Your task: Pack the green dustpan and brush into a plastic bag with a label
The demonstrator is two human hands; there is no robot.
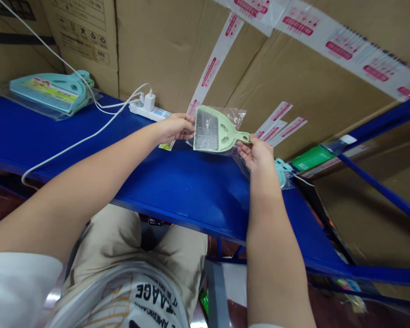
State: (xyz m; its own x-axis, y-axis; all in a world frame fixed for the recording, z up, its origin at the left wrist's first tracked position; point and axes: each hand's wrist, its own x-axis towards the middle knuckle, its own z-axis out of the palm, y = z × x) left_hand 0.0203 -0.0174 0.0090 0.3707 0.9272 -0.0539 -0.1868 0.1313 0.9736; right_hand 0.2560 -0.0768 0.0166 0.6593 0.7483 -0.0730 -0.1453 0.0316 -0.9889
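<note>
A pale green dustpan with a small brush (208, 130) nested in it hangs just above the blue shelf, with clear plastic wrap around it. My left hand (177, 127) grips the wide brush-side edge, thumb on top and fingers curled under. At the other end, my right hand (258, 152) pinches the narrow handle with its hanging hole. A small yellow card (167, 146) shows below my left hand. Right of my right hand lies a light blue handle (283, 171) in plastic, partly hidden by my wrist.
Wrapped light blue dustpans (48, 91) lie at the left of the blue shelf (187, 191). A white power strip (146, 109) with plugs and a trailing cable sits at the back. Taped cardboard boxes (157, 50) stand behind. A green packet (312, 157) is at the right.
</note>
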